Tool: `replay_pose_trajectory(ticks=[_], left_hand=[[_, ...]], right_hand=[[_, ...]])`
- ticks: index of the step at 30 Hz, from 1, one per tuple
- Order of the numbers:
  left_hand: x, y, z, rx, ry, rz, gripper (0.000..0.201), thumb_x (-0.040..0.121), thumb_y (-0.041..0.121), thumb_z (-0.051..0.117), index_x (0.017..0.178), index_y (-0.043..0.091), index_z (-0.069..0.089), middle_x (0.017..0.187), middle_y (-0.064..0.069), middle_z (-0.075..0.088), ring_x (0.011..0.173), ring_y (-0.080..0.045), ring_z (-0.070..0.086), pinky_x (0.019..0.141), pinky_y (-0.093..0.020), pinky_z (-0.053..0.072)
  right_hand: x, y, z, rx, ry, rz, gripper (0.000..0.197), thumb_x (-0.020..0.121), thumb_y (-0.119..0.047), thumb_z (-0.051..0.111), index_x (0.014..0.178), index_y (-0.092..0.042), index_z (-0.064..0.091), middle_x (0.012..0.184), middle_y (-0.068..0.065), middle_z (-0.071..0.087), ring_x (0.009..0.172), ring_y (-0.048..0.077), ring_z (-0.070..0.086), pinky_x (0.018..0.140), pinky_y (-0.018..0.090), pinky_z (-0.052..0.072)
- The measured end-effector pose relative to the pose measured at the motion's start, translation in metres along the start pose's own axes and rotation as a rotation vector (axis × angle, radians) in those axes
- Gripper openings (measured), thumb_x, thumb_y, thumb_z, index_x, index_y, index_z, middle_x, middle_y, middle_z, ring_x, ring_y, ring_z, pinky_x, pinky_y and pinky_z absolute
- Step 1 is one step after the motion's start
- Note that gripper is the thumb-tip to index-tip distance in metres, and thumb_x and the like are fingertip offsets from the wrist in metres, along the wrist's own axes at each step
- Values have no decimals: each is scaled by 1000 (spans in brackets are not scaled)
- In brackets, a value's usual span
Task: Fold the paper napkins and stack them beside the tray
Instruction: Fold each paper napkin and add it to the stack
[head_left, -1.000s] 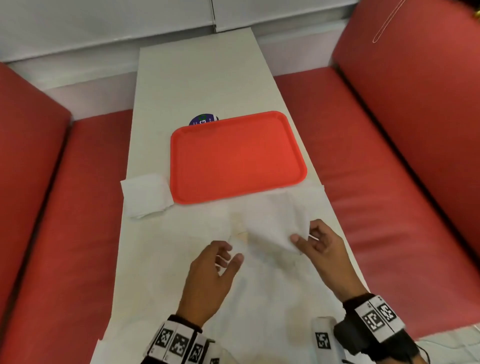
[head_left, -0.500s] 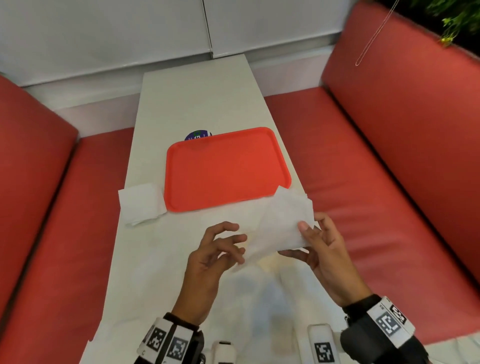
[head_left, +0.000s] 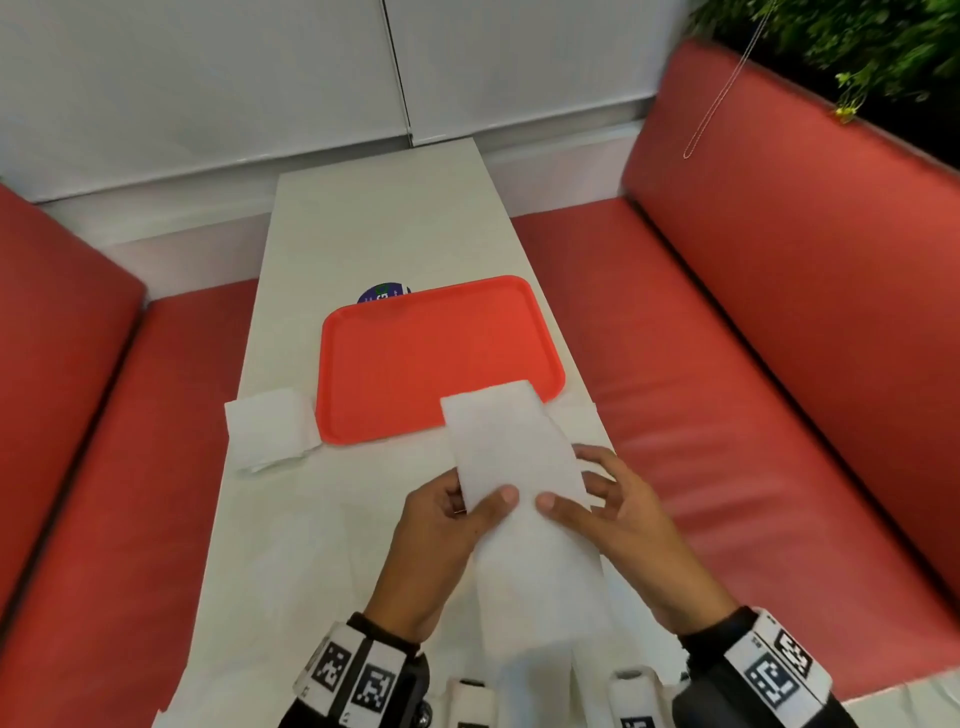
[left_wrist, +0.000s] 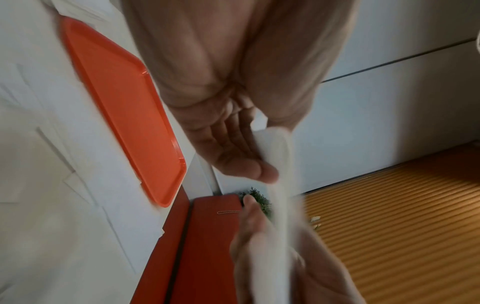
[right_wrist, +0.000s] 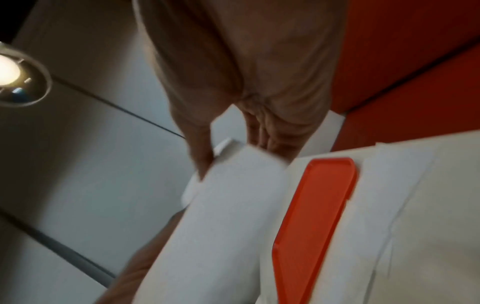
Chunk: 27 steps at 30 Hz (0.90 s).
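I hold a long white paper napkin (head_left: 514, 467) in the air above the table, in front of the orange tray (head_left: 415, 364). My left hand (head_left: 467, 506) pinches its left edge with the thumb on top. From the other side my right hand (head_left: 571, 499) pinches its right edge. The napkin's far end overlaps the tray's near right corner in the head view. A folded white napkin (head_left: 270, 428) lies on the table just left of the tray. The left wrist view shows the napkin (left_wrist: 278, 185) edge-on between both hands; the right wrist view shows the napkin's (right_wrist: 228, 205) flat face beside the tray (right_wrist: 317, 216).
The narrow white table (head_left: 374, 223) runs away from me between two red bench seats (head_left: 727, 364). More unfolded white napkins (head_left: 322, 597) cover the near part of the table. A dark round sticker (head_left: 382, 293) peeks out behind the tray. A plant (head_left: 841, 47) stands at the far right.
The right hand lifted the napkin off the table. The left hand then came in and took its left edge. The napkin now hangs stretched lengthwise between both hands.
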<state>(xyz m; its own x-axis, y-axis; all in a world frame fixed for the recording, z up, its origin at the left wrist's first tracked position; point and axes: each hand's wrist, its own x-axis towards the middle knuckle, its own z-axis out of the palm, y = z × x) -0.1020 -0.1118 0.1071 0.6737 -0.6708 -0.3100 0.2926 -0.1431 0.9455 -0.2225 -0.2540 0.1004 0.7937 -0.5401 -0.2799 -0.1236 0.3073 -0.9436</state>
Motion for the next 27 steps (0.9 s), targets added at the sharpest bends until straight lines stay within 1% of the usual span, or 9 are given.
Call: replay_pose_trajectory(ticks=[4,6,10,13,17,19,21,25,27], left_hand=[[-6,1,-1,-25,-28,-18,29,92,24,67,116,9,70,111,-12,77,107,-32,72,92,-46,58],[-9,2,-1,-24,-26,17,26,91,19,69,115,9,70,105,-16,77,101,-32,74,84,-39,59],[-12,2,-1,-76,33,87,20,91,10,67,111,9,73,102,-17,78,94,-26,75,77,-30,59],[-14,3,-1,-125,10,128,22,88,9,68,107,14,78,106,-13,78,96,-22,74,76,-29,59],[-16,4,-8,-78,-77,206,26,82,5,76,100,22,82,105,-3,79,100,-17,74,78,-27,57],[-17,5,-13,41,-105,285,34,80,-1,58,89,19,84,99,9,74,95,-9,70,76,-21,51],[-21,10,-15,180,-103,326,46,77,-4,47,77,24,83,98,15,65,90,-5,64,71,-15,44],[-24,14,-21,372,-98,405,52,80,-3,43,78,32,82,105,17,59,99,-11,62,72,-18,42],[-26,15,-20,342,-101,384,49,85,0,42,83,30,81,105,13,59,99,-15,62,75,-22,44]], right_hand=[[-5,4,-4,73,77,-27,22,82,-14,77,99,-2,71,108,17,72,84,34,74,62,30,56],[-5,2,-5,99,99,-23,25,81,-14,76,97,3,70,107,19,72,82,34,74,62,33,58],[-8,-1,-8,110,0,-8,20,86,-13,71,104,-4,73,113,17,72,90,31,74,81,44,58],[-11,-4,-10,169,-68,8,18,90,-8,65,105,-5,75,113,11,75,93,25,73,75,32,60],[-12,-8,-8,234,-83,43,26,94,-2,54,90,-11,78,97,8,74,85,19,66,70,24,54],[-12,-11,-6,252,-64,74,32,97,1,47,87,-8,75,95,9,70,80,20,60,66,25,51],[-12,-15,-5,258,-57,77,33,96,-3,42,84,-5,73,93,7,68,77,24,53,66,32,44],[-13,-20,0,222,-100,34,28,87,-30,56,81,-7,71,89,1,64,63,18,50,59,34,35],[-15,-21,4,75,-101,-75,20,85,-23,75,87,-5,67,80,-8,64,63,17,52,63,28,36]])
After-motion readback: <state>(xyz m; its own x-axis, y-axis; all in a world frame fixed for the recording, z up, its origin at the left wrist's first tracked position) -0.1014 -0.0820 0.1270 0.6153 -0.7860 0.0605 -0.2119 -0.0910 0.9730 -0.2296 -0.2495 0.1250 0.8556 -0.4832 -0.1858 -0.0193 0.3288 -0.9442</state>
